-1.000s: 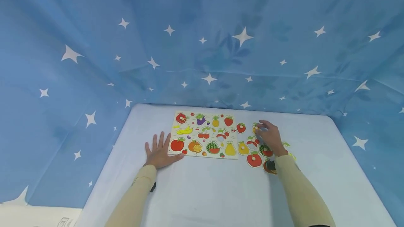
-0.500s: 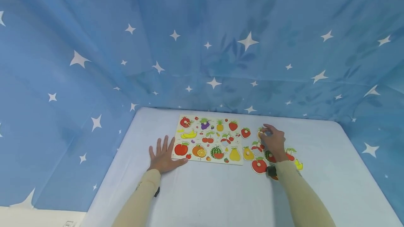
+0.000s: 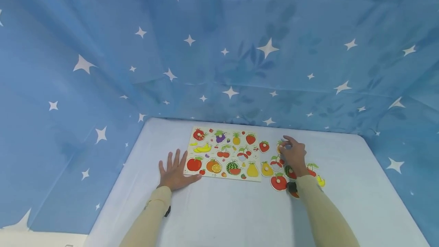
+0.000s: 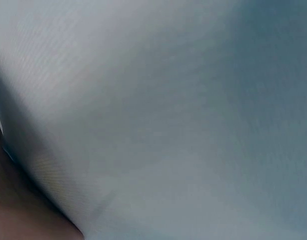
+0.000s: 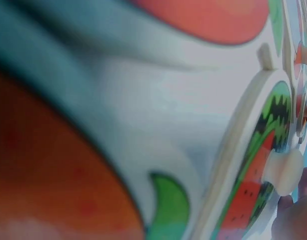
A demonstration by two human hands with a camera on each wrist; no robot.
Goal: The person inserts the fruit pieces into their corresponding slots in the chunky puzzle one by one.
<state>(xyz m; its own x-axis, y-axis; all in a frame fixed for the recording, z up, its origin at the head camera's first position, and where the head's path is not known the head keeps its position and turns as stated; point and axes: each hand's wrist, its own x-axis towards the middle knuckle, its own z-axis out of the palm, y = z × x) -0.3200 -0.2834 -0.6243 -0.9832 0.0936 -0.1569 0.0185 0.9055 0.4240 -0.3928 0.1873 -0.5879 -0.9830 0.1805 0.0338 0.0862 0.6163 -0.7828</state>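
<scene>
At the left, the left hand (image 3: 174,176) lies with fingers spread and holding nothing, flat on the counter (image 3: 226,216) beside the board's left edge, its thumb along the near edge. The fruit board (image 3: 213,152) comes next. Its pomegranate (image 3: 198,134) and grapes (image 3: 220,137) seem to be fitted, judging by their knobs; the other pictures on it look like unfilled spots.

Right of the board lie loose pieces, which appear left to fit: strawberry (image 3: 264,146), pear (image 3: 266,169), red apple (image 3: 278,182) nearest of these, and cherries in a bowl (image 3: 276,162). The pineapple piece (image 3: 279,147) is on the far side, under the fingers of the right hand (image 3: 295,154); whether that grip has pinched its knob, I cannot tell. Watermelon (image 5: 256,185), orange (image 3: 295,194), second cherries (image 3: 311,171) and bananas (image 3: 320,181) finish the loose group rightward.
</scene>
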